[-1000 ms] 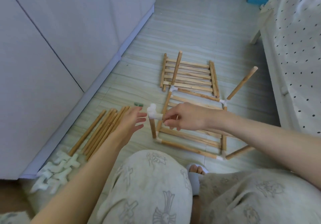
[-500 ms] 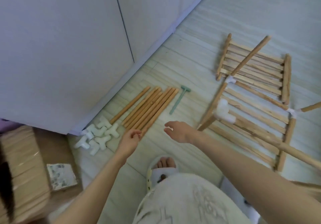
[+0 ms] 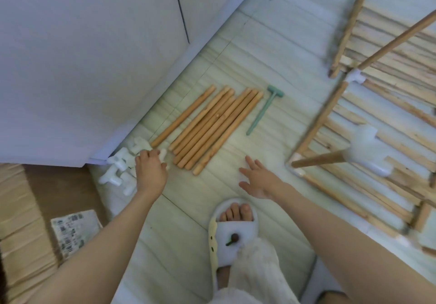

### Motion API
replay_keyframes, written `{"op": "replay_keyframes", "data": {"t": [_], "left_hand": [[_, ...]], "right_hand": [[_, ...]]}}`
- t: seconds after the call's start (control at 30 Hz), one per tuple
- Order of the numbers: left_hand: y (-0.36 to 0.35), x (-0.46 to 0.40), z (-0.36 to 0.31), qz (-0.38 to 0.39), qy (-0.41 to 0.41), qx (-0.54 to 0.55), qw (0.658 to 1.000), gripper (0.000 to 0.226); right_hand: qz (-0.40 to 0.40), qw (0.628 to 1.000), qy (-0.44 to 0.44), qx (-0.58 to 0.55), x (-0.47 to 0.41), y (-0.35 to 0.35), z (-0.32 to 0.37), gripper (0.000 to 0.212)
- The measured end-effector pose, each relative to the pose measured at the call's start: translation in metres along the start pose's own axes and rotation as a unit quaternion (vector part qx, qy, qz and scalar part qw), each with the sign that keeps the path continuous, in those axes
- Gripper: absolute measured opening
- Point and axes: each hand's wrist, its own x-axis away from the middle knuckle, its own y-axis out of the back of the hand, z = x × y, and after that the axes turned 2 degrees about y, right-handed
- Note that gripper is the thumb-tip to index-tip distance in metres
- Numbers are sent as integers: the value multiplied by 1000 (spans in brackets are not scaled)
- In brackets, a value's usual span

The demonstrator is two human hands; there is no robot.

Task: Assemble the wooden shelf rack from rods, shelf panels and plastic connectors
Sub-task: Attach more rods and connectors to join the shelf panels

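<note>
Several loose wooden rods (image 3: 212,127) lie side by side on the floor. At their near left end is a pile of white plastic connectors (image 3: 116,169). My left hand (image 3: 149,171) is down on this pile, its fingers curled over a connector (image 3: 163,155) that peeks out beside them. My right hand (image 3: 257,180) hovers over the bare floor with fingers spread and holds nothing. To the right lies the partly built rack frame (image 3: 318,124) on slatted shelf panels (image 3: 389,51). A rod (image 3: 318,160) capped by a white connector (image 3: 364,150) rises from its near corner.
A small green plastic mallet (image 3: 264,111) lies just right of the rods. White cabinet doors (image 3: 94,44) close off the left side. A cardboard box (image 3: 16,209) with a labelled packet (image 3: 74,230) sits at lower left. My slippered foot (image 3: 236,230) stands between my arms.
My right hand let go of the connector on the upright rod and drew back. My view swung left and down, and my left hand reached onto the connector pile.
</note>
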Motion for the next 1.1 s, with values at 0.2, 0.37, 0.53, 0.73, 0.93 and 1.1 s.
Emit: {"op": "replay_keyframes", "data": {"t": [0.2, 0.37, 0.53, 0.73, 0.93, 1.1], "left_hand": [[7, 1, -1, 16, 10, 36, 999, 27], [28, 25, -22, -9, -36, 88, 995, 31], [62, 62, -65, -32, -136, 155, 978, 34], [119, 125, -130, -26, -215, 328, 920, 28], [176, 198, -204, 2, -355, 426, 832, 15], [197, 240, -266, -37, -533, 332, 778, 21]], "right_hand": [[12, 998, -15, -53, 23, 16, 10, 56], [-32, 995, -1, -99, 70, 41, 25, 51], [-114, 970, 16, -214, 126, 62, 38, 45], [-169, 923, 78, -338, 210, 85, 46, 38], [-257, 848, 137, -443, 303, 117, 17, 29], [-359, 747, 190, -527, 376, 116, -19, 13]]}}
